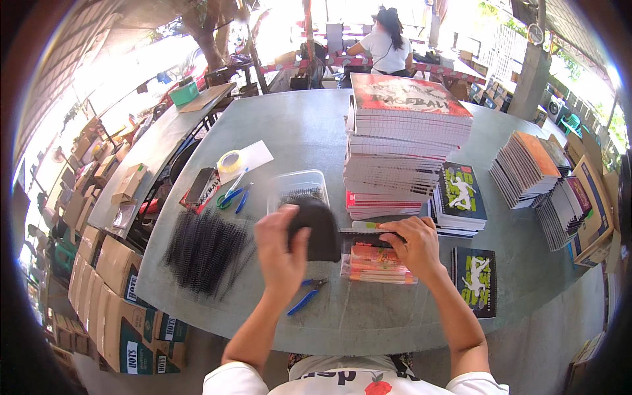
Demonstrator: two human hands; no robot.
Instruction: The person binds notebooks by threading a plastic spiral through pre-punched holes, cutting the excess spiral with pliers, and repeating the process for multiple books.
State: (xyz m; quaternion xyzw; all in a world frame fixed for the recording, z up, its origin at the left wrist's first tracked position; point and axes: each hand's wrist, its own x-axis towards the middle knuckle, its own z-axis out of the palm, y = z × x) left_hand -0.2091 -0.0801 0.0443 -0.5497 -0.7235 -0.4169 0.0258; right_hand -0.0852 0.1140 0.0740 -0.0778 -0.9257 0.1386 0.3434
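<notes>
Black on the rounded piece (316, 230) at centre and coils (203, 253) at eight o'clock, red and white (black-lettered) on the top cover (409, 95) at one, blue on plier handles (303, 302) at six

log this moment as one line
left hand: holding blurred black item | right hand: pinching dark strip | blue cutters: lying on table

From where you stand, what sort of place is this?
It looks like a small open-sided bookbinding workshop, though I can't be certain. A tall stack of spiral-bound books, a heap of black coils and blue-handled cutters share one big table.
</notes>
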